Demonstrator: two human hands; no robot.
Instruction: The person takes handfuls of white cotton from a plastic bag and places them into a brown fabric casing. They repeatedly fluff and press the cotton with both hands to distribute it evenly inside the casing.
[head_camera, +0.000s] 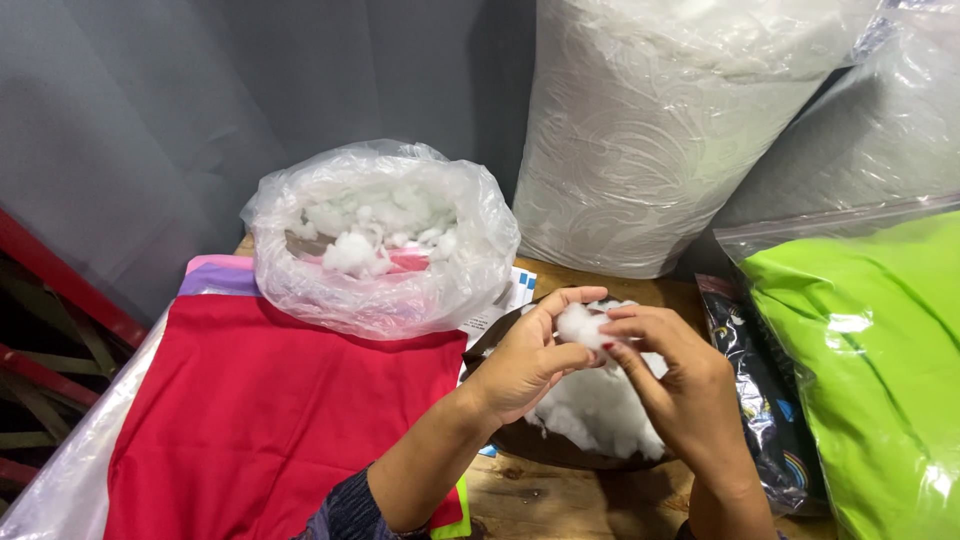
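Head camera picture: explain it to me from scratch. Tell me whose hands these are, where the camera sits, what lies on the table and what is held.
There is no machine here. A person wears a camera on the head, so it looks down at that person's own two bare hands. The left hand and right hand pinch a small tuft of white stuffing between them. Under them lies a bigger heap of stuffing on a dark piece of material, on a wooden table. To the left lies red cloth, with a clear bag of stuffing behind it. To the right is a bagged bright green cloth. Large white sacks stand at the back.
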